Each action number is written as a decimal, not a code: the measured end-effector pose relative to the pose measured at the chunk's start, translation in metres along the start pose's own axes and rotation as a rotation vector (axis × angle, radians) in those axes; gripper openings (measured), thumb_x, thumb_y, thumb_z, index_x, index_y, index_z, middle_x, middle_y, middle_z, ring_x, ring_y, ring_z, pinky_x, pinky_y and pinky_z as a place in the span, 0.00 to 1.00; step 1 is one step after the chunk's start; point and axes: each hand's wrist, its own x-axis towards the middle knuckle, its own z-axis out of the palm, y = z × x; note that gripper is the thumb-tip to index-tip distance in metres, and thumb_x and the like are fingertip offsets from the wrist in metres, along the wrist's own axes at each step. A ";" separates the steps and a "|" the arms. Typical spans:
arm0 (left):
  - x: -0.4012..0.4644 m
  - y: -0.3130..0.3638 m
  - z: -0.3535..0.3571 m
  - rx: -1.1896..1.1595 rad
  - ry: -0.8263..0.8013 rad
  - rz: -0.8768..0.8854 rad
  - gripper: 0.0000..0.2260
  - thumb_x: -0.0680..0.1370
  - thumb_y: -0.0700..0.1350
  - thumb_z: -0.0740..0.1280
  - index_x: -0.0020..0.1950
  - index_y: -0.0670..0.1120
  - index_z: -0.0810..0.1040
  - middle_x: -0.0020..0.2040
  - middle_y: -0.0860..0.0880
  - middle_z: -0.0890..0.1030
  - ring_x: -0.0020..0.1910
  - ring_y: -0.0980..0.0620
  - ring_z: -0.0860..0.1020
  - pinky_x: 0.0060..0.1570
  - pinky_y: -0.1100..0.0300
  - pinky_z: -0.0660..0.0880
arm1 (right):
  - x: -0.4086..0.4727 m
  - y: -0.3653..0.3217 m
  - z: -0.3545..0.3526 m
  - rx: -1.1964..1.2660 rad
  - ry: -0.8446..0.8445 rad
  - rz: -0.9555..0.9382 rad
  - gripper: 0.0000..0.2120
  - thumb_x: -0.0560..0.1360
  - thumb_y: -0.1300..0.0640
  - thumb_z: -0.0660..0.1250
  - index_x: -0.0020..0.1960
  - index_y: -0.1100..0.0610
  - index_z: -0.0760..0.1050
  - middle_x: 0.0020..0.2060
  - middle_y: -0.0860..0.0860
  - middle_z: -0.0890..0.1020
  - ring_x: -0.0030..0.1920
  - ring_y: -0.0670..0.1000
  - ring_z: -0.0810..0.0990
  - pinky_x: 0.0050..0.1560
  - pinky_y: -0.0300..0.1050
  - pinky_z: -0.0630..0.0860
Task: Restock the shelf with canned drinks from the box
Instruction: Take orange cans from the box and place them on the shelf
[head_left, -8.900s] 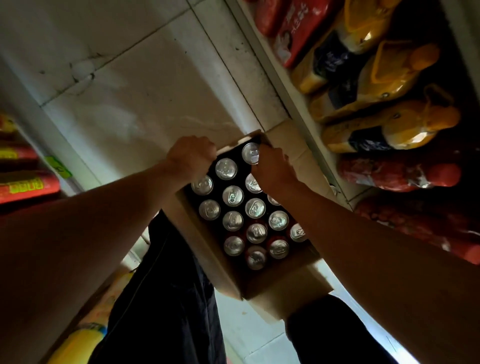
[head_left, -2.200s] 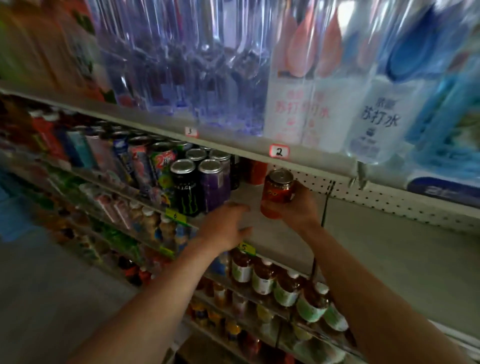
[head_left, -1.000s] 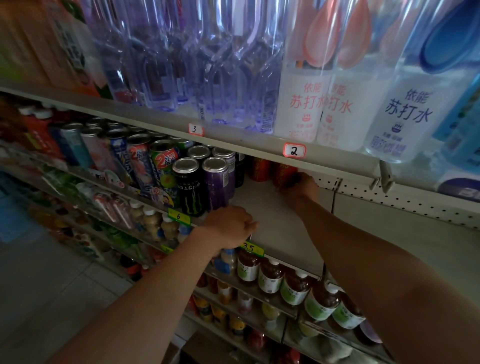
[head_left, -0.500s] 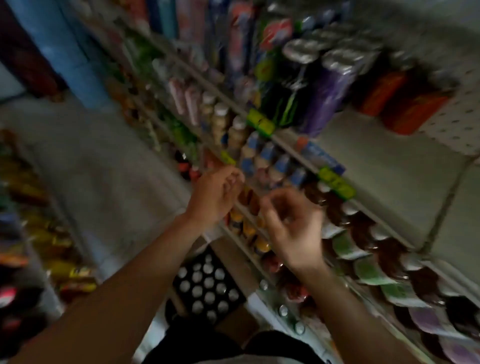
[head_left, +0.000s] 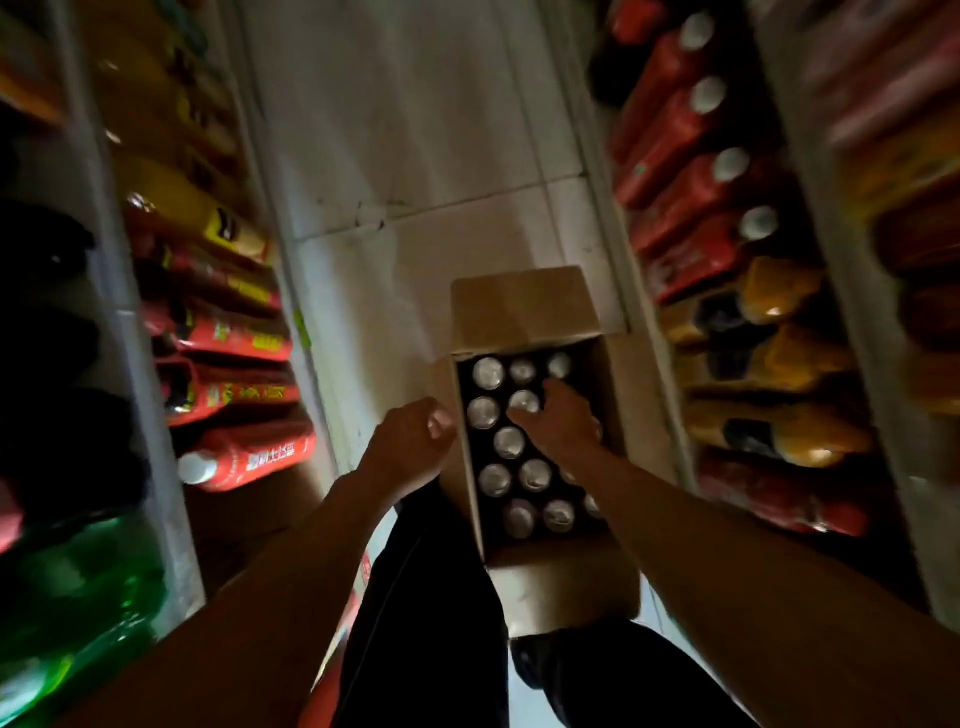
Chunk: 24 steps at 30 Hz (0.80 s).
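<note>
Head view: right hand (head_left: 563, 423) hides some cans (head_left: 509, 441)

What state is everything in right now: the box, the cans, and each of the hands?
Cardboard box: on the floor, flaps open.
Cans: upright in the box, tops sealed, some slots empty.
Right hand: reaching into the box, fingers on can tops.
Left hand: loosely curled beside the box, holding nothing.

A brown cardboard box (head_left: 519, 306) holds cans (head_left: 488, 373) with silver tops against black gaps. The floor (head_left: 415, 130) at twelve o'clock is off-white tile. Red packs (head_left: 244, 457) with white caps sit at nine o'clock, yellow bottles (head_left: 779, 436) with dark labels at three, a green bottle (head_left: 67, 597) at seven.
</note>
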 end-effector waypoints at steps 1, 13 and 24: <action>0.019 -0.014 0.009 -0.020 -0.001 0.002 0.03 0.74 0.49 0.67 0.44 0.53 0.79 0.38 0.56 0.82 0.41 0.56 0.82 0.47 0.57 0.79 | 0.027 -0.003 0.020 -0.022 -0.010 0.012 0.31 0.68 0.40 0.72 0.65 0.55 0.71 0.56 0.51 0.78 0.59 0.54 0.77 0.52 0.42 0.68; 0.099 -0.077 0.053 -0.140 0.028 0.003 0.03 0.75 0.49 0.69 0.49 0.53 0.79 0.41 0.56 0.82 0.44 0.58 0.80 0.47 0.64 0.74 | 0.151 0.016 0.118 -0.325 0.109 -0.058 0.27 0.69 0.38 0.72 0.55 0.60 0.77 0.51 0.57 0.82 0.55 0.58 0.81 0.53 0.48 0.75; -0.014 0.152 -0.055 -0.055 -0.225 0.510 0.38 0.56 0.49 0.83 0.65 0.50 0.76 0.58 0.53 0.81 0.56 0.58 0.80 0.58 0.59 0.76 | -0.094 -0.072 -0.167 0.266 0.153 -0.149 0.25 0.61 0.34 0.72 0.37 0.58 0.82 0.32 0.52 0.83 0.37 0.50 0.83 0.38 0.50 0.78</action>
